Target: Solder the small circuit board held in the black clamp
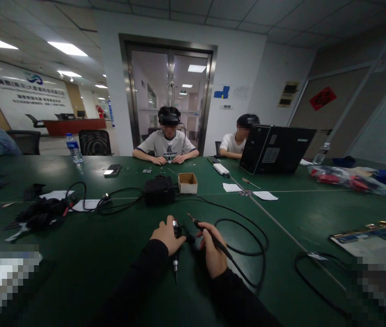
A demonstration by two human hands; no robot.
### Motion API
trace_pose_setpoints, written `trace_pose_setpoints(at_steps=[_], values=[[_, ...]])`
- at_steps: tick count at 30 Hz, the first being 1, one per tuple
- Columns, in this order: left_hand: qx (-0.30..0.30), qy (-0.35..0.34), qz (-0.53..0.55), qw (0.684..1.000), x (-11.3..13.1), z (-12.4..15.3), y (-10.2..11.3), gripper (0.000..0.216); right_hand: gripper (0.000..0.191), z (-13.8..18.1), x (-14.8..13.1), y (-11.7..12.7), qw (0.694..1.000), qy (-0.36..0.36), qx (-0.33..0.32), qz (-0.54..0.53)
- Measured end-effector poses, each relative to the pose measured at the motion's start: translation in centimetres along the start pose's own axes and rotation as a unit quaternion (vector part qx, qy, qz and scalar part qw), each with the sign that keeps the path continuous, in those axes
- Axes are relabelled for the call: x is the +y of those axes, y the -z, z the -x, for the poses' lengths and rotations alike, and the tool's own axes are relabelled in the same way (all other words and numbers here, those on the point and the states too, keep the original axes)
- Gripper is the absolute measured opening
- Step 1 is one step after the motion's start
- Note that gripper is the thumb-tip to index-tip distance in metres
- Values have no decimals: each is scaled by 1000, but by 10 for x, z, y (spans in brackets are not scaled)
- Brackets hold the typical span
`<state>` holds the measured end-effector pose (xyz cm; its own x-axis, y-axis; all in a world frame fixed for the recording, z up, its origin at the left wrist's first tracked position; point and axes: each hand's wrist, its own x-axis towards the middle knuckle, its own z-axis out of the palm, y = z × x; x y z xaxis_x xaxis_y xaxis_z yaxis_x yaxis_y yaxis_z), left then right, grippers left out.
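Note:
My right hand [213,250] is wrapped round a soldering iron [201,225], pen-like, its metal tip pointing up and to the left. A black cable runs from the handle back along the table. To its left, my left hand [166,236] is closed on a small dark thing with a red and silver end [175,227]; its kind is hard to make out. Below that hand a slim metal tool with a thin shaft [175,268] points toward me, its upper part hidden. Another small black piece [190,237] lies between the hands.
Beyond my hands stand a black box [159,190] with cables and an open cardboard box [188,184]. A black computer case [274,150] is at the back right, a tangle of black cables [43,212] at left. Two people sit across the green table [121,259].

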<state>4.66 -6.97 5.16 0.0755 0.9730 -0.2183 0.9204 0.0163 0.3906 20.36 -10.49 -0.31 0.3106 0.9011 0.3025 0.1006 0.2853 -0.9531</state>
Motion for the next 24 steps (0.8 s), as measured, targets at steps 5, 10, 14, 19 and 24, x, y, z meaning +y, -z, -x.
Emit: trace_pose_setpoints(at_steps=[5, 10, 14, 19, 24], values=[[21, -10, 27, 999, -12, -4, -4, 49, 32, 0, 0, 0, 1000, 1, -3, 5], [1, -17, 58, 998, -51, 9, 9, 50, 32, 1, -3, 0, 1000, -3, -6, 11], [-32, 23, 88, 995, -94, 42, 25, 58, 34, 1, -5, 1, 1000, -2, -14, 5], [-24, 60, 100, 993, -169, 93, 33, 72, 34, 1, -6, 0, 1000, 4, -8, 2], [-22, 124, 102, 987, -251, 136, 26, 91, 34, 0, -6, 0, 1000, -3, -6, 10]])
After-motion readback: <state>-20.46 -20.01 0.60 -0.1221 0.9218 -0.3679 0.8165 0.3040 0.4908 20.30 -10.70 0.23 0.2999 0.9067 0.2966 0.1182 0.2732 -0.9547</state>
